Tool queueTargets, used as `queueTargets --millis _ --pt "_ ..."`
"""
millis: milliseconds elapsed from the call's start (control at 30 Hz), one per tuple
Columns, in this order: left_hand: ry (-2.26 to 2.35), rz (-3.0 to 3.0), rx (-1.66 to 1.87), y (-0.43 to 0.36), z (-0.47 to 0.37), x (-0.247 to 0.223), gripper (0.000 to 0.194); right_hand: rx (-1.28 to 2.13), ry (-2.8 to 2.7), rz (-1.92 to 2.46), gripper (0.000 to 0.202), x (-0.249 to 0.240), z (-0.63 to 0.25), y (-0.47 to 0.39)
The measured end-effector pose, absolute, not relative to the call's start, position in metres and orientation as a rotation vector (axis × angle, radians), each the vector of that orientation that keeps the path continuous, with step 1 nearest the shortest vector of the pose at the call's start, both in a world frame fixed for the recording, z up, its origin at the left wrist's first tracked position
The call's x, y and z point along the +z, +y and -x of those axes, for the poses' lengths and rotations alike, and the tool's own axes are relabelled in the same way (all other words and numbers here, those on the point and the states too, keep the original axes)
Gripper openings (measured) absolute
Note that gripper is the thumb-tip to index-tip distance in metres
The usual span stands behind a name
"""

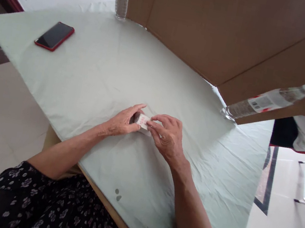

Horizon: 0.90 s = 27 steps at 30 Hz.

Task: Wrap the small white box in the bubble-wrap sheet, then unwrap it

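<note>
Both hands hold one small white box point(142, 120) in the middle of the table point(95, 72). The left hand point(121, 122) curls round one end to steady it, and the right hand point(166, 134) pinches the other end.

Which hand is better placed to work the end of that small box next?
Probably the right hand. Its fingertips already pinch the near end of the box, while the left hand wraps the other end and steadies it on the table. The left looks better kept as the support.
</note>
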<state>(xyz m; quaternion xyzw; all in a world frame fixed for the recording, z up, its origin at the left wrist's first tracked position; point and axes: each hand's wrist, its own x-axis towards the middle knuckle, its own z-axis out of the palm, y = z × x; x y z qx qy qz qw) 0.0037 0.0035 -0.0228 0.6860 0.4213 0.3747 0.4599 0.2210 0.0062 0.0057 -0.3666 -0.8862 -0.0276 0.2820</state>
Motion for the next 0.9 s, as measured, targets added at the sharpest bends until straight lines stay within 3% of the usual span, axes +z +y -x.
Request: queueTargets --millis 300,633,900 --pt "1.072 -1.691 0.905 0.004 -0.005 -0.023 0.077 -0.354 -2.564 0.859 0.021 0.02 -0.209 0.014" --pt "1.175 -1.753 0.95 -0.001 -0.011 -0.025 0.071 -0.047 -2.339 1.014 0.012 0.008 -0.205 0.028" --pt "1.239 -1.795 0.857 -0.001 -0.011 -0.019 0.079 0.183 -2.26 1.149 0.013 0.011 -0.202 0.037"
